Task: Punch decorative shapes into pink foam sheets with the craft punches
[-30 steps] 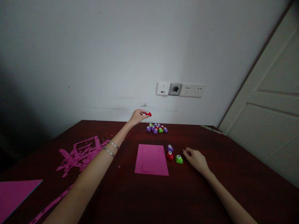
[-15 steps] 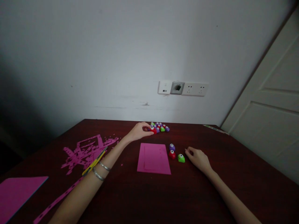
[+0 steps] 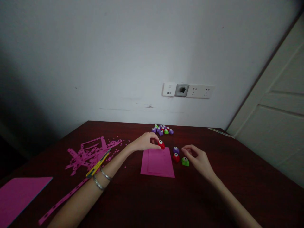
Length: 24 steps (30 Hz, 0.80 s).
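left hand [image 3: 146, 142] | red punch [image 3: 161, 145] | eye [image 3: 161, 142] upward | long axis unclear

Dim — dark left edge, soft blur

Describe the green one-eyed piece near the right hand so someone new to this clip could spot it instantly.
On the dark red table, find the pink sheet near the middle. Just right of it sit a purple piece and a red piece. The green piece is to their right, the only green one outside the far cluster.
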Each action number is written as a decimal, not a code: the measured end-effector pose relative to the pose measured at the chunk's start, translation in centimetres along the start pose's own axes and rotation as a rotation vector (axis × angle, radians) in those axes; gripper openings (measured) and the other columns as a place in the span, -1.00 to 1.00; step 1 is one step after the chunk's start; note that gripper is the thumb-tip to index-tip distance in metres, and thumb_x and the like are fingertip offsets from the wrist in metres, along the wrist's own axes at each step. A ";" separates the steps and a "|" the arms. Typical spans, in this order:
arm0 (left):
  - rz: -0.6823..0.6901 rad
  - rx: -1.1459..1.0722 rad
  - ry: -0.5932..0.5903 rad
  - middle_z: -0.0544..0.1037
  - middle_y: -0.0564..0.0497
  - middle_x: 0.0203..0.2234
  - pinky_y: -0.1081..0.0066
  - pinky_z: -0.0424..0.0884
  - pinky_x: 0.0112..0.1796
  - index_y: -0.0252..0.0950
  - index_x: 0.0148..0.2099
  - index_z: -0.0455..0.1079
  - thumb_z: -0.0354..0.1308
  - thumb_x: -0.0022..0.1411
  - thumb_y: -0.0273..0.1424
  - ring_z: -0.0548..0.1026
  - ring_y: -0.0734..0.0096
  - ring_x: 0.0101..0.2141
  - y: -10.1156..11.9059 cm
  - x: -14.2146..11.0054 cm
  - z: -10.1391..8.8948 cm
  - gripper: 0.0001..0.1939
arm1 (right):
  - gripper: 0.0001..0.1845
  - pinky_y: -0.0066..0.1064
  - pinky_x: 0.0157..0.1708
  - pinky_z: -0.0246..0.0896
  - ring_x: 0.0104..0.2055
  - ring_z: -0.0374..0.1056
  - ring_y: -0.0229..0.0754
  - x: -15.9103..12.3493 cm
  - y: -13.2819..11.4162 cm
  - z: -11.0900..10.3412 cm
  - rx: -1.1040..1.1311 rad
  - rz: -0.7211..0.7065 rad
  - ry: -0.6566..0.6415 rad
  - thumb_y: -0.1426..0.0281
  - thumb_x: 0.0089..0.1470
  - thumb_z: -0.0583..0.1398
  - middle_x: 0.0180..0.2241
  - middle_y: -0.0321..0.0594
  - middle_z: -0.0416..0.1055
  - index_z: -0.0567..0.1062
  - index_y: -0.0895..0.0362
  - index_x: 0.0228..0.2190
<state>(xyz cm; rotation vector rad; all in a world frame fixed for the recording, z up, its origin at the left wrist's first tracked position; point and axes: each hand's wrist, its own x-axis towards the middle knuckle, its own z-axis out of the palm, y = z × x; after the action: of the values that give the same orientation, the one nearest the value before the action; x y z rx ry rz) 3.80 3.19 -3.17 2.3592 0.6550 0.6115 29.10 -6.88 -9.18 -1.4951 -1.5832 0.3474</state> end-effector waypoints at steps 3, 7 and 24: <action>0.050 0.014 -0.036 0.41 0.03 -0.41 0.48 0.25 -0.41 -0.32 -0.27 0.44 0.23 -0.01 -0.18 0.33 0.52 -0.44 0.5 -0.1 0.6 -0.68 | -0.65 -0.46 -0.48 0.17 -0.44 0.26 -0.25 -0.9 -3.1 1.0 0.078 -0.072 -0.092 0.13 0.02 0.12 -0.44 -0.26 0.34 0.44 0.12 -0.27; 0.103 0.014 -0.089 0.41 0.02 -0.38 0.48 0.27 -0.35 -0.32 -0.25 0.43 0.24 0.00 -0.22 0.36 0.51 -0.39 1.3 -0.2 1.3 -0.69 | -0.67 -0.44 -0.40 0.21 -0.32 0.27 -0.22 -1.8 -5.3 1.7 0.068 -0.144 -0.152 0.18 0.01 0.14 -0.26 -0.19 0.34 0.43 0.08 -0.21; 0.124 0.020 -0.160 0.45 0.01 -0.35 0.47 0.28 -0.29 -0.29 -0.23 0.45 0.25 0.01 -0.27 0.39 0.46 -0.33 2.3 -0.3 2.5 -0.73 | -0.77 -0.52 -0.58 0.05 -0.51 0.14 -0.32 -2.1 -4.9 2.5 0.116 -0.076 -0.211 0.25 -0.03 0.18 -0.48 -0.31 0.24 0.44 0.09 -0.31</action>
<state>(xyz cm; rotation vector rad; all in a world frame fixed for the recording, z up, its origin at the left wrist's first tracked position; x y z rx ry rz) 5.64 0.36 -3.55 2.4508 0.4477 0.4642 23.77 -8.95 -7.88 -1.3410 -1.7482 0.5592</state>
